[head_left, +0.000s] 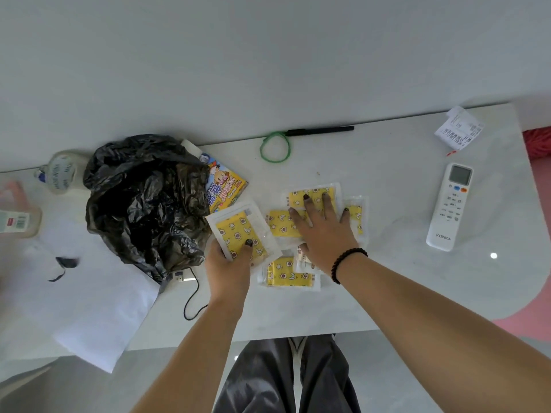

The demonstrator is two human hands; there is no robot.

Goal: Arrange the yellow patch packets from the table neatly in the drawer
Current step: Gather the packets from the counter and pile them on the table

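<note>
white table (387,189), yellow packets (287,275), black bag (143,201), remote (450,207), receipt (459,129)

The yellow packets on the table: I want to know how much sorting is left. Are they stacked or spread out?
Spread out. Loose packets lie flat, overlapping, under the right hand; the left hand holds another packet.

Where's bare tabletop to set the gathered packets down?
Free: the strip between the loose packets and the remote, and the near edge in front of the packets, right of the black cable. Crowded: left of the left hand, where the black bag and white sheet lie.
</note>
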